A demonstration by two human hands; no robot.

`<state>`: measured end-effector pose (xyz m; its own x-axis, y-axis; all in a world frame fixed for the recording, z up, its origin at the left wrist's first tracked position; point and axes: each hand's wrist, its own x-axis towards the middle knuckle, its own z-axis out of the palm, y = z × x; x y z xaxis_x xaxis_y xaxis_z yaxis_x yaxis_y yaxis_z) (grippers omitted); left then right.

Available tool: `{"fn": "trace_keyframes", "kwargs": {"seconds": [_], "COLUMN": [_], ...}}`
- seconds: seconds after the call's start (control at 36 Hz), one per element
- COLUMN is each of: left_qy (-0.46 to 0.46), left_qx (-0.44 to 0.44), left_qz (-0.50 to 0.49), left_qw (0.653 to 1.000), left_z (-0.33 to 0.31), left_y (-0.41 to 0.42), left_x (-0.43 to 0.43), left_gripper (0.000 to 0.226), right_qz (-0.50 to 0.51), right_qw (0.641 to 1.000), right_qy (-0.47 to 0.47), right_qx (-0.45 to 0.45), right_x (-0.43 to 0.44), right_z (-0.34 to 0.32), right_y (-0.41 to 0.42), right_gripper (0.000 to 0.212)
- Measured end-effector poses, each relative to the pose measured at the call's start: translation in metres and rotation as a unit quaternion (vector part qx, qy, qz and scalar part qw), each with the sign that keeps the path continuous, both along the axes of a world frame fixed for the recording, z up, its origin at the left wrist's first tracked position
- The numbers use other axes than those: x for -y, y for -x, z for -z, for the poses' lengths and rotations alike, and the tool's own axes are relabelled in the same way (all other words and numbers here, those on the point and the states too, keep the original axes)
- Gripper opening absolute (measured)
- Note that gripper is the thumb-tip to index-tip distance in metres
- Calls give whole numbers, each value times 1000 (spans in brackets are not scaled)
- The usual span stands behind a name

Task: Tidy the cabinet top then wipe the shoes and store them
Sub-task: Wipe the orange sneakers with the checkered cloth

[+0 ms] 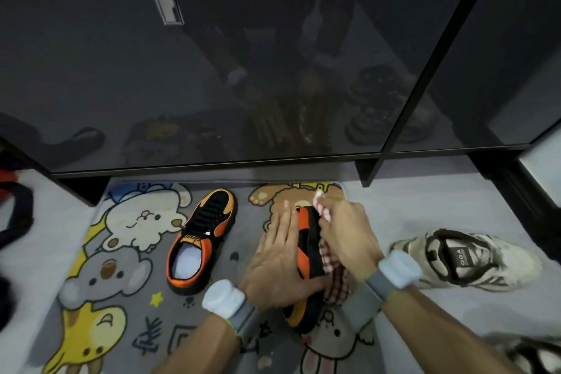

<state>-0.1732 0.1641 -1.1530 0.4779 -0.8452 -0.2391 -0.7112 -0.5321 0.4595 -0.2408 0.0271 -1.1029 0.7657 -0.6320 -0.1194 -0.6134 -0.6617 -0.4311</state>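
Two black-and-orange sneakers lie on a cartoon floor mat (127, 252). The left sneaker (200, 237) stands upright by itself, toe toward the cabinet. The right sneaker (306, 255) is tipped on its side. My left hand (276, 258) lies flat along its left side with straight fingers, the thumb under its heel end. My right hand (349, 234) grips a red-and-white checked cloth (335, 276) and presses it against the shoe's upper; the cloth's tail hangs below my wrist.
A dark glossy cabinet (243, 70) with closed doors fills the view ahead. A beige-and-black sneaker (467, 258) lies on the grey floor to the right, another (534, 355) at the bottom right corner. Dark items (15, 215) sit at the left edge.
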Motion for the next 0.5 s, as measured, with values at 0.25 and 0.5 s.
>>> {"fn": "trace_keyframes", "kwargs": {"seconds": [0.25, 0.5], "left_qy": [-50, -28], "left_qx": [-27, -10], "left_qz": [-33, -47], "left_qw": [998, 998], "left_z": [5, 5], "left_y": [-1, 6], "left_x": [1, 1], "left_gripper": [154, 146], "right_qz": [-80, -77], "right_qw": [994, 997], "right_qy": [17, -7], "right_qx": [-68, 12], "right_x": [-6, -9], "right_z": [45, 16], "right_y": [-3, 13], "right_gripper": [48, 30]}}
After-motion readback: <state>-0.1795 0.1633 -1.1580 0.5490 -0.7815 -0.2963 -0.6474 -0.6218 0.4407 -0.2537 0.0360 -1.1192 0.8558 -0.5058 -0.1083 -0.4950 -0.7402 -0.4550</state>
